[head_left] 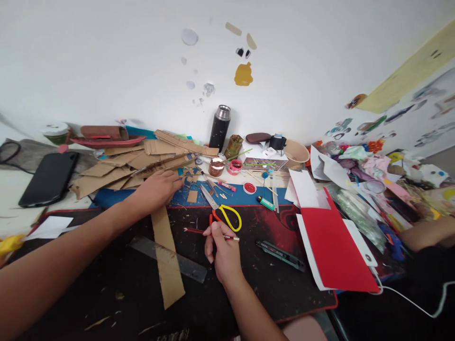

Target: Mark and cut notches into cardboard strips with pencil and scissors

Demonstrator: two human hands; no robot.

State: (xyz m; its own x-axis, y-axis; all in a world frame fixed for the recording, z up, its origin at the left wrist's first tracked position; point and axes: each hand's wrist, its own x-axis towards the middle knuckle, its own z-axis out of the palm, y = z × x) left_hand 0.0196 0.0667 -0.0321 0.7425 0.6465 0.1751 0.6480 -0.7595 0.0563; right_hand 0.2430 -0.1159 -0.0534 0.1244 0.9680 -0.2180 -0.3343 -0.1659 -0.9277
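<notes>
My left hand (pixel 160 189) reaches to the cardboard pile (pixel 124 166), over the upper end of a long cardboard strip (pixel 168 265); its fingertips are too small to make out. My right hand (pixel 221 246) is closed round a thin dark red pencil (pixel 194 230), just below the scissors (pixel 213 201) with one yellow and one orange-red handle. A clear ruler (pixel 188 267) crosses the strip on the black mat. Right of my right hand lies a dark utility knife (pixel 280 255).
Behind stand a black thermos (pixel 219 128) and paint jars (pixel 216 166). On the right are a red sheet (pixel 337 241), white papers and a heap of craft scraps (pixel 377 166). A black phone (pixel 50 179) lies left. Another person's arm (pixel 426 233) shows at the right edge.
</notes>
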